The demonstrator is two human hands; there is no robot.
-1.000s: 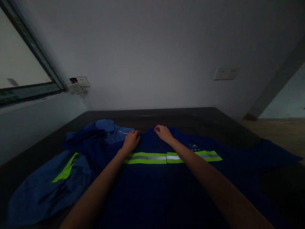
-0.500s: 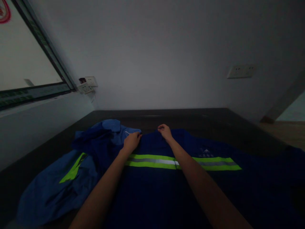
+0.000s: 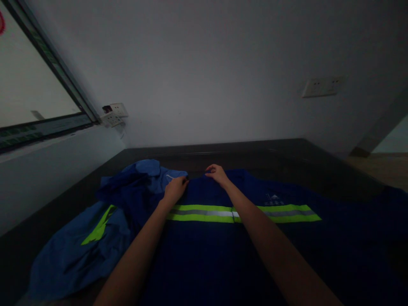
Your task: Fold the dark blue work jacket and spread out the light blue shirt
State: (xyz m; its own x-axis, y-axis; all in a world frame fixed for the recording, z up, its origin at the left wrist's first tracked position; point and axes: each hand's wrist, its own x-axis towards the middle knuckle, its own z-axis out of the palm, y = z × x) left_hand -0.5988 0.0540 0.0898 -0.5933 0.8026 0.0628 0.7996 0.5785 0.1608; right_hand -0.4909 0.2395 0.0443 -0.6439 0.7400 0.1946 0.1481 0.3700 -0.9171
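A dark blue work jacket (image 3: 197,250) lies spread out, front side up, with a yellow-green and silver reflective band across its chest and a small pale logo on the right. At the jacket's left shoulder edge, my left hand (image 3: 176,188) is closed, its fingertips pinching the cloth. My right hand (image 3: 217,174) is at the collar edge, finger and thumb bent around the cloth there; the dim light partly hides this grip. Left of my left forearm, the jacket's crumpled part shows a lighter blue side (image 3: 79,255) and a yellow-green patch (image 3: 101,227).
The garment lies on a dark tabletop (image 3: 267,163) against a grey wall (image 3: 207,85). Wall sockets (image 3: 322,87) are at the right, and more sockets (image 3: 114,114) sit near the window frame (image 3: 47,123) at the left.
My right hand has shifted slightly left along the collar, and its fingers look a little more parted. My left hand stays at the shoulder edge. The view has tilted slightly.
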